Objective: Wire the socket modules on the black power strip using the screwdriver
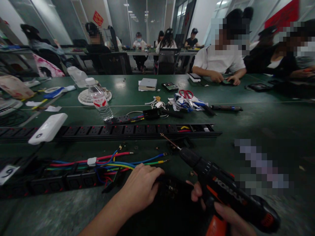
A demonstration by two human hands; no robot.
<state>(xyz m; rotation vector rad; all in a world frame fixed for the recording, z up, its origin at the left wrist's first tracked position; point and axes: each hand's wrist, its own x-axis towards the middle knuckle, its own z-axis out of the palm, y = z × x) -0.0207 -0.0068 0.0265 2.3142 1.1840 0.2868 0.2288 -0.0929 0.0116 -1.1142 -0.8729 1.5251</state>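
Casing (180,191) with brassy bits (172,188) inside is gripped by the left hand (142,184), the right hand (230,216) wrapped round a drill (216,182).

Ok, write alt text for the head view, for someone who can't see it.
A person's right hand holds a power drill over a green table; the left hand is at a dark, unclear part near colored wires. Beyond are a black socket strip, a water bottle and scissors, with co-workers seated.
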